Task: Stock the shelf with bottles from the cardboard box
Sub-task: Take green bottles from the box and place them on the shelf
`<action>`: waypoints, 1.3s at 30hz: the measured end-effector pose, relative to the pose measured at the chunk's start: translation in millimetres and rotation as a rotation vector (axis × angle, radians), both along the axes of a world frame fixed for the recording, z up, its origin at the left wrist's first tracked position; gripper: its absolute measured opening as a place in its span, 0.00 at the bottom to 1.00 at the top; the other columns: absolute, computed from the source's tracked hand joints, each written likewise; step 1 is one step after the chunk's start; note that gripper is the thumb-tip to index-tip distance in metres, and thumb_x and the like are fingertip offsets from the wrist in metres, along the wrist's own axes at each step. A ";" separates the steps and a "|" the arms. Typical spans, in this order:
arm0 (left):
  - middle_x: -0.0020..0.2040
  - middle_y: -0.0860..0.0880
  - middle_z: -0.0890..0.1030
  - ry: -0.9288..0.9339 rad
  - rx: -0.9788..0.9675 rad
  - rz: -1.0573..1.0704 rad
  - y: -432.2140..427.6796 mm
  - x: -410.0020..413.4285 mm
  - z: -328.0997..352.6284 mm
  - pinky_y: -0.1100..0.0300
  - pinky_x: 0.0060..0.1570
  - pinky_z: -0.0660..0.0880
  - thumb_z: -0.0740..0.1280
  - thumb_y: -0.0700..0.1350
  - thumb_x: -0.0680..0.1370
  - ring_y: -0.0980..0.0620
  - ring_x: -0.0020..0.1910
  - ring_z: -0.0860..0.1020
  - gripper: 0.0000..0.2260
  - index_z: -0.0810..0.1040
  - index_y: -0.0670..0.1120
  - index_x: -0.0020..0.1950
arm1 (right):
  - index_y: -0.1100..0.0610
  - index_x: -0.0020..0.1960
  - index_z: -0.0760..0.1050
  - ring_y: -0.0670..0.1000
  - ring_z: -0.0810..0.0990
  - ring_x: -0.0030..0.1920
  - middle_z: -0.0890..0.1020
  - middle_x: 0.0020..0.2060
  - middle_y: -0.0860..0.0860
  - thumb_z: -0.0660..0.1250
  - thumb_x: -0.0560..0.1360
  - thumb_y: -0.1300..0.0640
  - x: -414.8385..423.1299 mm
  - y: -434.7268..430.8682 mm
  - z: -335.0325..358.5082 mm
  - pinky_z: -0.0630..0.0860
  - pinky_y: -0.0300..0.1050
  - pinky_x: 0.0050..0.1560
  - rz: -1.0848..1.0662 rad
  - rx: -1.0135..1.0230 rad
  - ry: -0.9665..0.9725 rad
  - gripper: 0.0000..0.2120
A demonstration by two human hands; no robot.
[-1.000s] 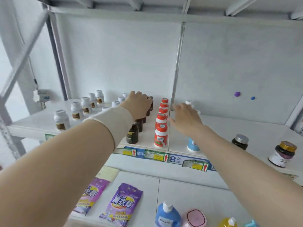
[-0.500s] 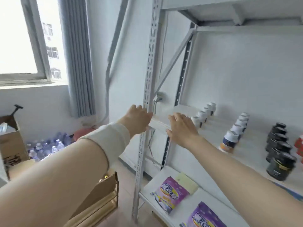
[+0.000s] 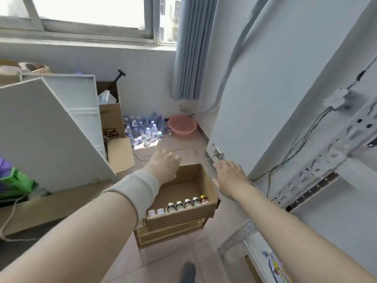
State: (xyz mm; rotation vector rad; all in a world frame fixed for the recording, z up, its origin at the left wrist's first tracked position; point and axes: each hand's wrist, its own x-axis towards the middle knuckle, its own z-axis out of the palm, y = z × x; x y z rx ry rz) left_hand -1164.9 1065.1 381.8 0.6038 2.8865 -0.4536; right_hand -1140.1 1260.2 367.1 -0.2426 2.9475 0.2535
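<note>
An open cardboard box (image 3: 211, 186) stands on a low wooden stand on the floor. A row of small bottles (image 3: 179, 205) lines its near wall, some white-capped, some dark with silver caps. My left hand (image 3: 164, 165) hovers over the box's far left corner with loose fingers, holding nothing. My right hand (image 3: 229, 173) hangs above the box's right edge, fingers spread and empty. The metal shelf (image 3: 318, 174) runs along the right side; only its upright and edge show.
A white panel (image 3: 51, 127) leans at the left beside a tall cardboard box (image 3: 111, 119). Several water bottles (image 3: 144, 129) and a pink basin (image 3: 182, 126) sit on the floor by the wall. Cables (image 3: 302, 144) hang near the shelf upright.
The view has swung from the shelf, left and down, to the floor. Both hands left the shelf and now hang over the cardboard box, still empty.
</note>
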 end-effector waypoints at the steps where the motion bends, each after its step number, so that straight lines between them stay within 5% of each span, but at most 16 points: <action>1: 0.66 0.44 0.73 -0.042 0.008 0.029 -2.2 -16.1 -20.7 0.52 0.62 0.68 0.63 0.52 0.78 0.44 0.66 0.71 0.23 0.65 0.44 0.69 | 0.58 0.71 0.60 0.58 0.61 0.71 0.65 0.69 0.57 0.56 0.79 0.48 -20.7 -0.9 -19.0 0.59 0.54 0.70 0.019 -0.004 -0.029 0.24; 9: 0.64 0.45 0.74 -0.441 0.216 0.373 -6.3 -94.1 -183.0 0.52 0.61 0.69 0.62 0.51 0.79 0.44 0.63 0.72 0.20 0.67 0.45 0.68 | 0.58 0.72 0.59 0.56 0.59 0.72 0.65 0.70 0.55 0.55 0.79 0.49 -124.3 6.1 -181.0 0.56 0.53 0.73 0.119 -0.047 -0.432 0.24; 15: 0.66 0.46 0.72 -0.766 0.386 0.694 -7.9 -93.6 -287.2 0.53 0.61 0.69 0.61 0.53 0.78 0.45 0.65 0.72 0.21 0.65 0.47 0.69 | 0.59 0.68 0.65 0.55 0.67 0.66 0.71 0.66 0.55 0.58 0.78 0.47 -151.6 -1.1 -275.7 0.63 0.48 0.67 0.117 -0.074 -0.661 0.22; 19: 0.67 0.47 0.73 -0.906 0.556 0.944 -4.4 -104.9 -373.1 0.54 0.62 0.70 0.62 0.53 0.78 0.46 0.65 0.73 0.22 0.64 0.47 0.69 | 0.57 0.72 0.60 0.56 0.60 0.72 0.66 0.70 0.55 0.60 0.77 0.44 -173.3 -13.9 -357.6 0.57 0.49 0.73 0.122 -0.125 -0.755 0.29; 22: 0.69 0.47 0.72 -0.930 0.726 1.127 2.5 -116.2 -432.4 0.55 0.64 0.68 0.64 0.54 0.77 0.47 0.66 0.72 0.26 0.63 0.46 0.71 | 0.56 0.75 0.55 0.56 0.55 0.75 0.63 0.73 0.55 0.61 0.75 0.42 -190.0 -22.7 -410.5 0.53 0.50 0.75 0.113 -0.146 -0.783 0.34; 28: 0.63 0.45 0.75 -0.838 0.961 1.272 17.6 -123.3 -493.9 0.59 0.58 0.69 0.68 0.55 0.74 0.49 0.61 0.74 0.26 0.69 0.43 0.67 | 0.54 0.71 0.62 0.56 0.65 0.66 0.72 0.65 0.54 0.65 0.68 0.34 -208.9 -28.9 -467.1 0.60 0.49 0.67 0.242 -0.115 -0.858 0.39; 36: 0.50 0.52 0.76 -0.752 1.169 1.373 13.5 -118.6 -484.9 0.67 0.43 0.69 0.69 0.50 0.75 0.54 0.51 0.74 0.15 0.72 0.46 0.57 | 0.50 0.68 0.65 0.54 0.62 0.65 0.75 0.60 0.51 0.72 0.64 0.38 -209.6 -28.4 -463.1 0.60 0.46 0.63 0.127 -0.304 -0.846 0.37; 39: 0.49 0.53 0.77 -0.735 1.284 1.418 5.9 -119.7 -465.3 0.65 0.48 0.71 0.68 0.50 0.75 0.54 0.51 0.75 0.13 0.72 0.46 0.56 | 0.48 0.68 0.65 0.53 0.61 0.66 0.74 0.60 0.50 0.76 0.63 0.44 -205.9 -26.1 -447.3 0.62 0.44 0.62 0.012 -0.479 -0.802 0.38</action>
